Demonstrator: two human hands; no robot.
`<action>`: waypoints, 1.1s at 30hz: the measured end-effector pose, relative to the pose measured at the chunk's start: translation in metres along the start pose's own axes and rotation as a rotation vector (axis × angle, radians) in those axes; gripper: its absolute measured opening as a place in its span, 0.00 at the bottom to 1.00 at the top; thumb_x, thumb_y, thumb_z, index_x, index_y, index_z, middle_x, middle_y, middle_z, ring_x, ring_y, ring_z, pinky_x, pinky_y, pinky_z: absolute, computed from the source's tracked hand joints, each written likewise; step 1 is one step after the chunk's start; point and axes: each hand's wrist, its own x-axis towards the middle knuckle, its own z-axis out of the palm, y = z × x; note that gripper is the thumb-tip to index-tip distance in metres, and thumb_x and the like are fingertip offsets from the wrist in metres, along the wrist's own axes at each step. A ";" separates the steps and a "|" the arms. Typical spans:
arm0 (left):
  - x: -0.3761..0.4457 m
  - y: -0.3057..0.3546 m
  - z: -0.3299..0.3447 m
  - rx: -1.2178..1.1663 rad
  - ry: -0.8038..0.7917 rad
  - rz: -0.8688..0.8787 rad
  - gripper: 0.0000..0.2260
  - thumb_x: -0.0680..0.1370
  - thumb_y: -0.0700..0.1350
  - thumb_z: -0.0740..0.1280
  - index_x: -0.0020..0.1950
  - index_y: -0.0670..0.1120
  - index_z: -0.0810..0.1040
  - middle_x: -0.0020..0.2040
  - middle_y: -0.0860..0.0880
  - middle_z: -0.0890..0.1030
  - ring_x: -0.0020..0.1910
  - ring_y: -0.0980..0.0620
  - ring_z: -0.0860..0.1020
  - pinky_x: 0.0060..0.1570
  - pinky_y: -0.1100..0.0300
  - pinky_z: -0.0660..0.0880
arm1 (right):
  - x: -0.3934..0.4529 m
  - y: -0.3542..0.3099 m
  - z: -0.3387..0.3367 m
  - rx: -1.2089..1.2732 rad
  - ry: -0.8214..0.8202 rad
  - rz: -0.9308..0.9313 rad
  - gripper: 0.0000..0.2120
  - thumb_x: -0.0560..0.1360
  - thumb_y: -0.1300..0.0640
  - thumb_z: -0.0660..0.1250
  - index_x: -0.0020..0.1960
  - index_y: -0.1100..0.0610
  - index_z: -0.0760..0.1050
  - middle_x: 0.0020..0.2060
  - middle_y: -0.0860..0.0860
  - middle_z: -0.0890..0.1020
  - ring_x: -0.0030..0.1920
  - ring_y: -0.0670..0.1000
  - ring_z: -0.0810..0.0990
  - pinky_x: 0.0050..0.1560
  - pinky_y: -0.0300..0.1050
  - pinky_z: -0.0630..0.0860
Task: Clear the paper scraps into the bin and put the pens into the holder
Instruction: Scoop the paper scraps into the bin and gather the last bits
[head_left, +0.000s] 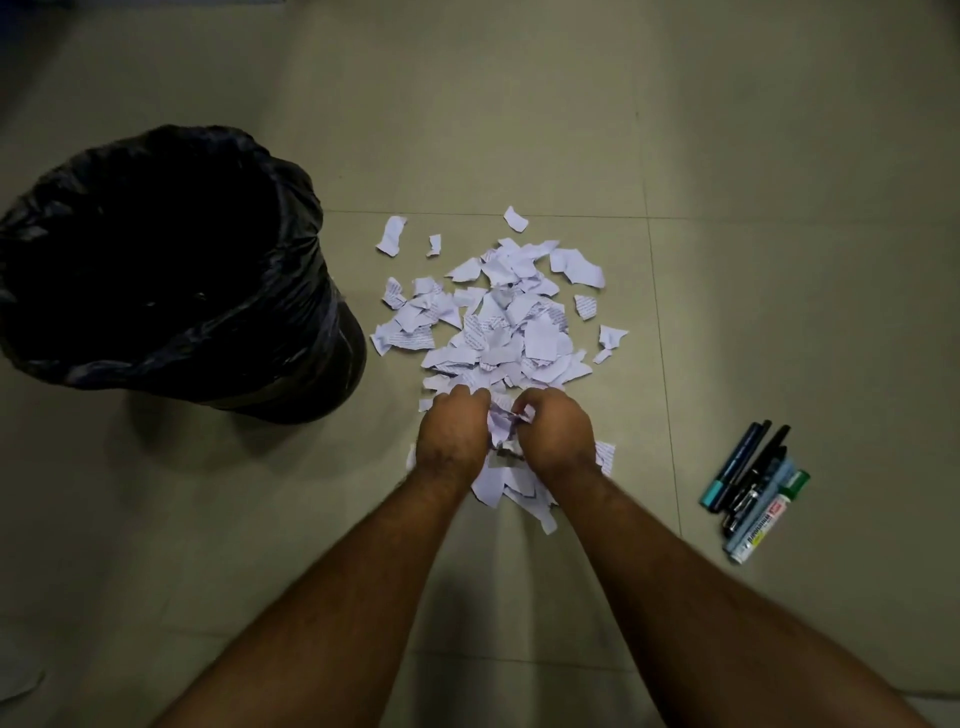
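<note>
The pale tiled floor carries everything here. Largest is the round bin lined with a glossy black plastic bag, its mouth open and standing just to the left of the heap. The heap itself, a spread of torn white paper scraps with printed text, lies loose, with a few stray pieces at its far edge nearest the bin's upper side. Well to the right of the bin, beyond the heap, a cluster of dark and teal marker pens lies side by side on the floor; no holder is in view.

The step in hand appears to be gathering a first bundle. It would go best by raking scraps inward from both sides, pressing them into a tight wad so little drops on the short carry left to the bin.

The left hand is curled nearly closed, knuckles up, fingers bunching scraps at the heap's near edge. The right hand is curled likewise, pinching crumpled paper against the left.
</note>
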 end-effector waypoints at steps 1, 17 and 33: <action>-0.001 -0.001 0.000 -0.059 0.012 -0.016 0.11 0.75 0.44 0.68 0.57 0.46 0.77 0.56 0.43 0.79 0.55 0.43 0.78 0.51 0.55 0.74 | 0.000 0.000 -0.001 0.036 0.015 0.005 0.05 0.71 0.61 0.69 0.46 0.56 0.81 0.47 0.55 0.82 0.49 0.57 0.80 0.46 0.44 0.73; -0.022 -0.001 -0.079 -0.779 0.323 -0.469 0.11 0.73 0.35 0.68 0.53 0.42 0.84 0.50 0.45 0.85 0.49 0.47 0.82 0.47 0.62 0.74 | -0.007 -0.063 -0.051 0.569 0.199 -0.044 0.06 0.72 0.64 0.69 0.46 0.57 0.83 0.45 0.50 0.85 0.48 0.49 0.82 0.50 0.33 0.74; -0.052 -0.101 -0.310 -1.029 0.776 -0.450 0.01 0.68 0.41 0.72 0.37 0.45 0.83 0.34 0.47 0.83 0.34 0.49 0.80 0.38 0.55 0.80 | -0.006 -0.336 -0.105 0.798 0.087 -0.358 0.05 0.70 0.60 0.71 0.44 0.53 0.83 0.38 0.45 0.85 0.39 0.43 0.82 0.35 0.30 0.73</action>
